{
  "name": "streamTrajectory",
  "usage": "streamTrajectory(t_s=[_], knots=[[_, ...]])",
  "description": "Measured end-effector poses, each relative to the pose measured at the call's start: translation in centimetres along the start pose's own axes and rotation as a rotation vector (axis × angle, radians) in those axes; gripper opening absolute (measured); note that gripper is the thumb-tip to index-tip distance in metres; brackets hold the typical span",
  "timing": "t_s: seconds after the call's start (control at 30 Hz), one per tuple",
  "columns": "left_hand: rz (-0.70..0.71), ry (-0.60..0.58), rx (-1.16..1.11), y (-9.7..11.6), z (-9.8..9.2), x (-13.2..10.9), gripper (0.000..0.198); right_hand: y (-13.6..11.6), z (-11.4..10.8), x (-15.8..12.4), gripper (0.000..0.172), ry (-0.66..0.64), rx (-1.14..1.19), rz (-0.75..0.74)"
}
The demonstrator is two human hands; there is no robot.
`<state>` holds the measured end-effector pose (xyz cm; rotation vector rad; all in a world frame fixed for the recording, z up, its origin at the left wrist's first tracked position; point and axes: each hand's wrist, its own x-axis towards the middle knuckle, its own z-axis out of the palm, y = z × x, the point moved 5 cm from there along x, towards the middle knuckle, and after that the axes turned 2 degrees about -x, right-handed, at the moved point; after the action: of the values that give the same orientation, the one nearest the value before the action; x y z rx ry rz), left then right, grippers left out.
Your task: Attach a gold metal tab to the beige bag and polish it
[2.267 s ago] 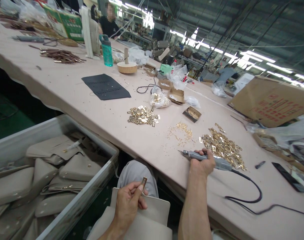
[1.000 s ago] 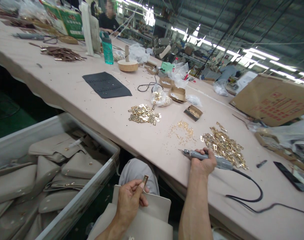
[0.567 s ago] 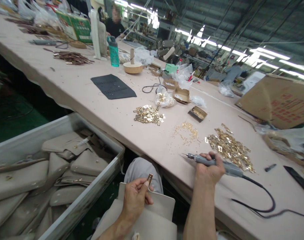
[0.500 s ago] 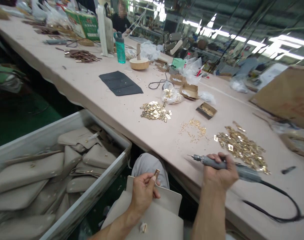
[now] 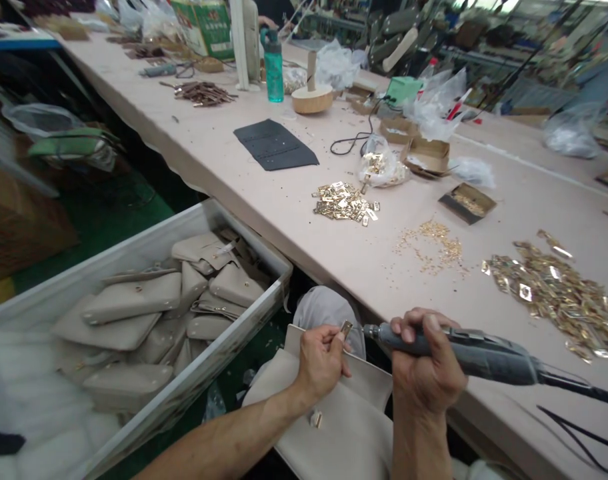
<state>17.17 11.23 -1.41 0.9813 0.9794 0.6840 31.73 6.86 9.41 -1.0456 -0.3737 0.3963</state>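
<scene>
My left hand (image 5: 321, 363) pinches a small gold metal plate (image 5: 345, 328) between thumb and fingers, above a beige leather bag (image 5: 344, 427) lying on my lap. My right hand (image 5: 427, 370) is wrapped round a grey electric screwdriver (image 5: 477, 355) with a black cord. The screwdriver's tip points left and sits right beside the gold plate. A small gold fitting (image 5: 315, 419) shows on the bag's flap.
The long pink table (image 5: 264, 200) holds piles of gold plates (image 5: 345, 201), loose screws (image 5: 434, 243), more gold hardware (image 5: 559, 293), small cardboard boxes, a black leather piece (image 5: 275, 145) and a teal bottle (image 5: 273, 65). A grey bin (image 5: 134, 247) at my left holds several beige bags.
My right hand has lifted the screwdriver off the table and brought its tip down and left to the gold plate. My view has tilted downward. My left hand keeps its pinch.
</scene>
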Motion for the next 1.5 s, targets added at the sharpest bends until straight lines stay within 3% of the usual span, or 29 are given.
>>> streamTrajectory(t_s=[0.5, 0.9, 1.27, 1.4, 1.5], knots=[[-0.008, -0.014, -0.030, -0.4, 0.0, 0.0, 0.030, 1.0, 1.1, -0.6, 0.007, -0.109, -0.053, -0.120], [0.000, -0.046, -0.043, -0.1, -0.2, -0.2, 0.035, 1.0, 2.3, -1.2, 0.013, -0.372, -0.131, -0.101], [0.019, -0.090, -0.011, -0.1, -0.1, 0.0, 0.032, 1.7, 1.9, -1.0, 0.013, -0.389, -0.147, -0.061], [0.026, -0.063, -0.034, -0.4, -0.2, 0.2, 0.032, -0.5, 1.8, 0.0, 0.007, -0.335, -0.029, -0.055], [0.036, -0.042, -0.009, -0.9, -0.3, 0.1, 0.033, -2.4, 0.3, 2.2, 0.012, -0.196, 0.089, -0.024]])
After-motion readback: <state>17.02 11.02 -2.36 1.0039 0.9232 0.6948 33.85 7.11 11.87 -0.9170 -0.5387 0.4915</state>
